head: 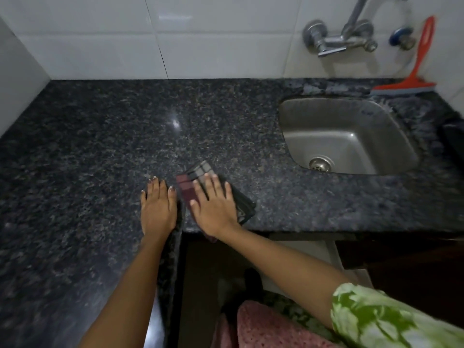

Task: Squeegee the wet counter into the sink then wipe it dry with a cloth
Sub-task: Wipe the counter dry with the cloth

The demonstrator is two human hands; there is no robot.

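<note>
**Mia:** Where is the cloth [198, 187]?

**Sam:** It lies flat on the dark stone counter [100, 126], close to the front edge. The right hand [213, 202] is on top of it, with fingers straight and spread, pressing down. It is not curled round the cloth.

**Mia:** And the other hand?

**Sam:** The left hand [157, 207] lies flat on the bare counter, just beside the cloth. Its fingers are straight too. It holds nothing.

**Mia:** Which way does the cloth point?

**Sam:** It is folded. Its long side runs slanted, from the front edge up and a bit to the left. The sink [351, 106] is off to the right and farther back, well apart from the cloth.

**Mia:** So which hand should do the wiping?

**Sam:** I think the right one, since it is already on the cloth. The big part of the counter lies to the left and toward the wall, so I guess the cloth has to slide that way.

**Mia:** Is the squeegee [416, 71] still needed?

**Sam:** It leans on the tiled wall behind the sink, near the tap [339, 41]. No hand is near it. I think that part is done and the drying is on.

**Mia:** Any words to read?

**Sam:** There is a small mark inside the sink, but it is too blurry to read.
</note>
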